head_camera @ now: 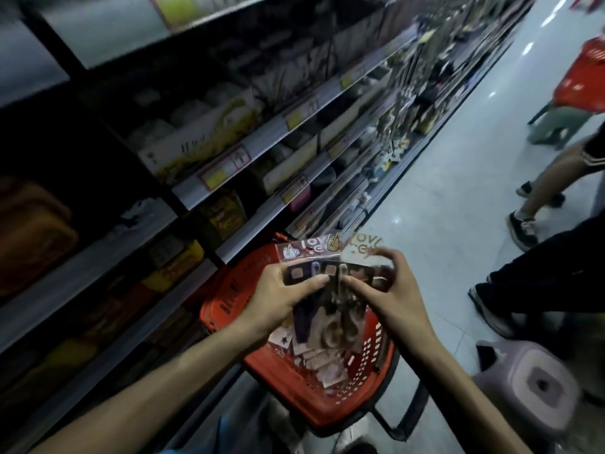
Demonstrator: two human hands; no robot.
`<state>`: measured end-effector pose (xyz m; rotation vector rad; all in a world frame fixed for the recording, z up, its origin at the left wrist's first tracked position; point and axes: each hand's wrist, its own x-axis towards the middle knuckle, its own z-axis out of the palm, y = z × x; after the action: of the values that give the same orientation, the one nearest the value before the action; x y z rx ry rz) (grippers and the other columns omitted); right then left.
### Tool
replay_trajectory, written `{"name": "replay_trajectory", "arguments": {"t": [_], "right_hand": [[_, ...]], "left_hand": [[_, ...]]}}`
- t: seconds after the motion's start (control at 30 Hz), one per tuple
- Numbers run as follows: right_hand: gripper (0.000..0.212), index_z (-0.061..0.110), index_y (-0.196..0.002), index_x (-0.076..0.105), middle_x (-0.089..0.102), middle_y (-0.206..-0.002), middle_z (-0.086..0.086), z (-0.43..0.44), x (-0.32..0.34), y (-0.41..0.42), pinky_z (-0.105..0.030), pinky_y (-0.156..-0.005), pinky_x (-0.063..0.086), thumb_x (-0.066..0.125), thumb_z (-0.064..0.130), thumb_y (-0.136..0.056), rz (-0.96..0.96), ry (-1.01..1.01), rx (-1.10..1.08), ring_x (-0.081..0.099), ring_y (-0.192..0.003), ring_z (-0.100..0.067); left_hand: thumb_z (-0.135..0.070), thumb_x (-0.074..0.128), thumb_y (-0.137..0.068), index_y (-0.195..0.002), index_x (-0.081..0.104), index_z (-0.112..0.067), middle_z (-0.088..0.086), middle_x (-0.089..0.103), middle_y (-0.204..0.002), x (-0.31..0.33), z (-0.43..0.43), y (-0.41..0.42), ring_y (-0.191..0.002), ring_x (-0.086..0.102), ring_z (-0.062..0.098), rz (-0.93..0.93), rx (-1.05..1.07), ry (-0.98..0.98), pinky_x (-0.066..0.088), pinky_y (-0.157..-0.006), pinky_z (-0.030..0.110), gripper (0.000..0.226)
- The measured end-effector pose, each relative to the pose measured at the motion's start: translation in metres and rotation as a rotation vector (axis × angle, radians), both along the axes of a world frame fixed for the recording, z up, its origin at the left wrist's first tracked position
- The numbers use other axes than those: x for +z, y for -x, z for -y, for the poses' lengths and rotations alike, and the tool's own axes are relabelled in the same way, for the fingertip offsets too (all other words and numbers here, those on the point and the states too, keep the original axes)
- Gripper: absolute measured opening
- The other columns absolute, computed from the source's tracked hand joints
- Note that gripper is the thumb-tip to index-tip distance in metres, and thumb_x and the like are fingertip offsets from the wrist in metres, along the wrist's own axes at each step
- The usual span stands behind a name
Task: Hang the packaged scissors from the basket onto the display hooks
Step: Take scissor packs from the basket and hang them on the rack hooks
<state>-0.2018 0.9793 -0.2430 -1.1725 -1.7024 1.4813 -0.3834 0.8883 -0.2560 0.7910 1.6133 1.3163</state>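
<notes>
Above a red shopping basket [288,378] on the floor, both my hands hold a fanned bundle of packaged scissors [330,309] in clear printed sleeves. My left hand [278,299] grips the left packs, thumb across their dark card tops. My right hand [389,296] pinches the right packs, fingers curled over the top edge. More flat packs [324,362] lie inside the basket beneath. Hanging goods [393,119] show farther down the shelving; single hooks are too blurred to tell.
Dark store shelving [229,178] with boxed goods and price tags runs along the left. A purple plastic stool [537,381] stands at the right. People's legs and shoes [523,224] stand in the aisle, and another red basket [582,80] sits on a stool farther back.
</notes>
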Motion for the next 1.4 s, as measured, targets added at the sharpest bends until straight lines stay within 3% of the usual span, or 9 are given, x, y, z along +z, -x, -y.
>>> {"name": "replay_trajectory", "arguments": {"t": [0.1, 0.27, 0.4, 0.57, 0.73, 0.87, 1.03, 1.17, 1.4], "right_hand": [[0.079, 0.03, -0.149, 0.04, 0.056, -0.136, -0.002, 0.011, 0.026, -0.023, -0.028, -0.085, 0.059, 0.085, 0.021, -0.084, 0.12, -0.414, -0.129, 0.062, -0.12, -0.012], [0.053, 0.008, -0.147, 0.055, 0.047, -0.154, -0.018, 0.015, 0.05, -0.049, -0.05, -0.109, 0.047, 0.051, 0.032, -0.099, 0.477, -1.011, -0.091, 0.044, -0.144, -0.037], [0.045, 0.007, -0.14, 0.059, 0.064, -0.118, -0.015, 0.014, 0.062, -0.065, -0.042, -0.086, 0.054, 0.047, 0.027, -0.101, 0.496, -0.954, -0.209, 0.058, -0.106, -0.031], [0.038, 0.026, -0.135, 0.063, 0.042, -0.096, 0.005, 0.022, 0.074, -0.093, -0.012, -0.078, 0.033, 0.052, 0.014, -0.101, 0.312, -0.618, -0.38, 0.041, -0.094, -0.016], [0.021, 0.031, -0.092, 0.06, 0.045, -0.096, 0.005, 0.048, 0.09, -0.15, -0.032, -0.085, 0.038, 0.043, 0.036, -0.104, 0.217, -0.275, -0.585, 0.048, -0.099, -0.02], [0.043, 0.024, -0.068, 0.05, 0.048, -0.09, -0.005, 0.099, 0.092, -0.202, -0.037, -0.08, 0.038, 0.05, 0.05, -0.102, 0.219, -0.185, -0.823, 0.053, -0.089, -0.024], [0.042, 0.024, -0.114, 0.069, 0.06, -0.113, 0.015, 0.185, 0.092, -0.264, -0.03, -0.088, 0.042, 0.037, 0.05, -0.109, 0.137, -0.085, -1.093, 0.059, -0.111, -0.016], [0.05, 0.02, -0.067, 0.051, 0.049, -0.064, 0.006, 0.258, 0.097, -0.313, -0.033, -0.057, 0.034, 0.045, 0.052, -0.106, 0.15, -0.099, -1.244, 0.05, -0.063, -0.013], [0.054, 0.016, -0.058, 0.037, 0.035, -0.052, -0.005, 0.389, 0.09, -0.398, -0.037, -0.053, 0.03, 0.054, 0.043, -0.1, 0.022, -0.259, -1.676, 0.035, -0.048, -0.022]], "left_hand": [[-0.005, 0.079, -0.089, -0.114, 0.079, -0.007, 0.005, 0.081, -0.107, 0.034, -0.005, -0.016, -0.097, 0.077, 0.018, 0.007, -0.025, -0.039, 0.06, -0.086, 0.028, 0.025], [-0.005, 0.079, -0.089, -0.119, 0.077, -0.009, 0.005, 0.081, -0.112, 0.08, -0.022, -0.047, -0.106, 0.077, 0.022, -0.02, -0.11, -0.118, 0.061, -0.093, 0.032, 0.031], [-0.01, 0.078, -0.092, -0.123, 0.075, -0.012, 0.005, 0.08, -0.112, 0.104, -0.033, -0.079, -0.106, 0.077, 0.023, -0.031, -0.205, -0.118, 0.062, -0.095, 0.041, 0.031], [-0.021, 0.073, -0.097, -0.11, 0.077, -0.007, 0.012, 0.08, -0.101, 0.116, -0.036, -0.12, -0.098, 0.078, 0.029, -0.042, -0.277, -0.106, 0.062, -0.088, 0.047, 0.019], [-0.022, 0.064, -0.104, -0.113, 0.077, -0.014, 0.019, 0.079, -0.103, 0.131, -0.026, -0.156, -0.098, 0.077, 0.034, 0.039, -0.356, -0.131, 0.061, -0.088, 0.048, 0.018], [-0.031, 0.058, -0.106, -0.128, 0.062, -0.013, 0.008, 0.078, -0.105, 0.141, -0.008, -0.19, -0.097, 0.078, 0.023, 0.075, -0.536, -0.13, 0.066, -0.077, 0.038, 0.029], [-0.033, 0.056, -0.107, -0.121, 0.057, -0.015, 0.003, 0.079, -0.098, 0.138, 0.025, -0.254, -0.094, 0.077, 0.021, 0.144, -0.743, -0.084, 0.066, -0.079, 0.041, 0.023], [-0.028, 0.062, -0.104, -0.114, 0.071, -0.018, 0.001, 0.079, -0.106, 0.136, 0.057, -0.319, -0.102, 0.076, 0.018, 0.113, -0.947, -0.11, 0.062, -0.079, 0.035, 0.017], [-0.03, 0.071, -0.098, -0.11, 0.075, -0.013, 0.003, 0.079, -0.108, 0.154, 0.146, -0.434, -0.106, 0.075, 0.02, -0.018, -1.268, -0.188, 0.063, -0.091, 0.041, 0.021]]}}
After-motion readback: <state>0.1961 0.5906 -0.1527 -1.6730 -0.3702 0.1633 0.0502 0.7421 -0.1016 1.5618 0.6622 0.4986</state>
